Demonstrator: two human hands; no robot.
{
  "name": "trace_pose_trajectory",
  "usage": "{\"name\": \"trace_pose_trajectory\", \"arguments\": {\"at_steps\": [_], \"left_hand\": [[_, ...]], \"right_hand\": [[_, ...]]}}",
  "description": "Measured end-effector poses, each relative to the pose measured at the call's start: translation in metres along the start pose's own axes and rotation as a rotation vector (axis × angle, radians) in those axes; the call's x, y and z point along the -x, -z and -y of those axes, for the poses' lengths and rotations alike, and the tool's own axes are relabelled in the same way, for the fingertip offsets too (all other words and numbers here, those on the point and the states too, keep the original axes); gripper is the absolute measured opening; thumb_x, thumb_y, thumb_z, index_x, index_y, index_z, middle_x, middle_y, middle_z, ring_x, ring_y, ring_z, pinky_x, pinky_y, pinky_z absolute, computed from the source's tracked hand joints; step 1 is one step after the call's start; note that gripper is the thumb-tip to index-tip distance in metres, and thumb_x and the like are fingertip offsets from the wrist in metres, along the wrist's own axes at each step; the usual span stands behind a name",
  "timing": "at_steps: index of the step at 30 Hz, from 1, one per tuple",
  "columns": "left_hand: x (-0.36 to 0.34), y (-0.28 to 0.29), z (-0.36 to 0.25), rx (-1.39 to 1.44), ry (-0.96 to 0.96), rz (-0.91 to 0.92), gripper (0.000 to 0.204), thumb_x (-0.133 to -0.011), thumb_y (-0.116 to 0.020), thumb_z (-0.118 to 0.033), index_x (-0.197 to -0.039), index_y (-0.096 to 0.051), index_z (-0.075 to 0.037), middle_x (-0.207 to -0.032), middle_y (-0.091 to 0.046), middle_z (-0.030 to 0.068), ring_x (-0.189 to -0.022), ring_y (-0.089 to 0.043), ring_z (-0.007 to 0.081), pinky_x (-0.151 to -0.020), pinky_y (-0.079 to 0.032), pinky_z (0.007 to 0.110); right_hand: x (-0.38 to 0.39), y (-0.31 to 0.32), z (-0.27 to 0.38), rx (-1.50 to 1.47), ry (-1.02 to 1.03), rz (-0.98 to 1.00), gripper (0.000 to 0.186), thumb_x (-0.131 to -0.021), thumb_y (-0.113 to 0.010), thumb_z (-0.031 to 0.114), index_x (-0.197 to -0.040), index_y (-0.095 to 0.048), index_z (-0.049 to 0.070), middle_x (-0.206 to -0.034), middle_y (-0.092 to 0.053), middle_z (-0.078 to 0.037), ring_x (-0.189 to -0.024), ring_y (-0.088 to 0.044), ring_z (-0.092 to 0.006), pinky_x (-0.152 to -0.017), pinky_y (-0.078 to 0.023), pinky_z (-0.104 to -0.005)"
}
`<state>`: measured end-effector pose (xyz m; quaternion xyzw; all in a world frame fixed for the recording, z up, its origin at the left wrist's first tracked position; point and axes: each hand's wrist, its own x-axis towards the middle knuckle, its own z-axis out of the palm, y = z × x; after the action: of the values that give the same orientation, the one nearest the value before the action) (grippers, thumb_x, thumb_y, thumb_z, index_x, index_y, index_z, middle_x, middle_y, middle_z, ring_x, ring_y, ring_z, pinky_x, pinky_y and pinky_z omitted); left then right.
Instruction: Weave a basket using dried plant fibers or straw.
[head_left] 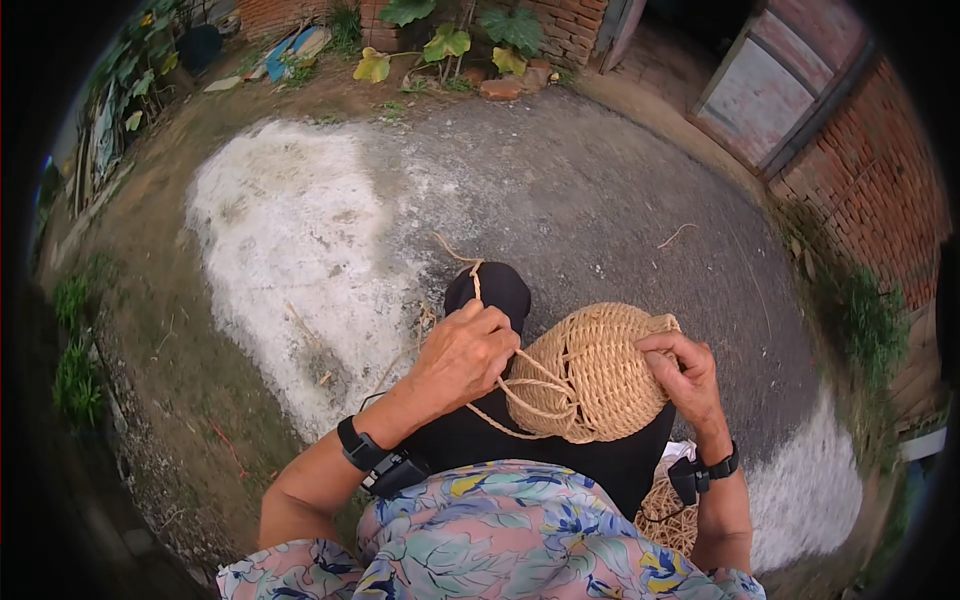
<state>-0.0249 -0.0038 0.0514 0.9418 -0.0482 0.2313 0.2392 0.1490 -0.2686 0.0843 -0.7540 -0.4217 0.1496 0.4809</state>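
A tan woven straw basket [598,368] rests on my lap, tilted over my dark trousers. Its right rim is pinched by my right hand [688,372], thumb and fingers closed on the edge. Loops of twisted straw cord [540,385] run from the basket's left side to my left hand [468,345]. Closed around the cord, my left hand sits left of the basket, and a loose end sticks out above the fist over my black-clad knee [497,288].
A bundle of coiled straw cord [668,515] lies by my right forearm. Grey ground with a white powdery patch [290,220] spreads ahead. Leafy plants [450,42], a brick wall [865,170] and an open door [775,80] stand at the far side.
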Motion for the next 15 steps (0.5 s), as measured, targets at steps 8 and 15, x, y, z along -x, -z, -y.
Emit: {"name": "trace_pose_trajectory", "arguments": {"at_steps": [8, 15], "left_hand": [[-0.002, 0.011, 0.016, 0.589, 0.339, 0.073, 0.011, -0.09, -0.065, -0.008, -0.095, -0.069, 0.0, -0.082, -0.068, 0.0039, -0.073, -0.065, 0.0104, -0.064, -0.052, 0.026], [-0.023, -0.007, -0.001, 1.31, 0.562, 0.188, 0.016, -0.095, -0.063, -0.013, -0.104, -0.066, 0.0, -0.086, -0.068, 0.004, -0.076, -0.065, 0.0087, -0.069, -0.055, 0.023]], "right_hand": [[0.011, 0.014, 0.013, -0.062, -0.059, 0.034, 0.034, -0.093, -0.059, 0.023, -0.12, -0.059, 0.003, -0.114, -0.063, -0.009, -0.107, -0.059, -0.019, -0.092, -0.043, -0.0327], [0.019, 0.016, 0.015, -0.021, -0.088, 0.052, 0.04, -0.092, -0.06, 0.029, -0.121, -0.059, 0.002, -0.113, -0.063, -0.01, -0.108, -0.058, -0.0197, -0.094, -0.043, -0.0336]]}}
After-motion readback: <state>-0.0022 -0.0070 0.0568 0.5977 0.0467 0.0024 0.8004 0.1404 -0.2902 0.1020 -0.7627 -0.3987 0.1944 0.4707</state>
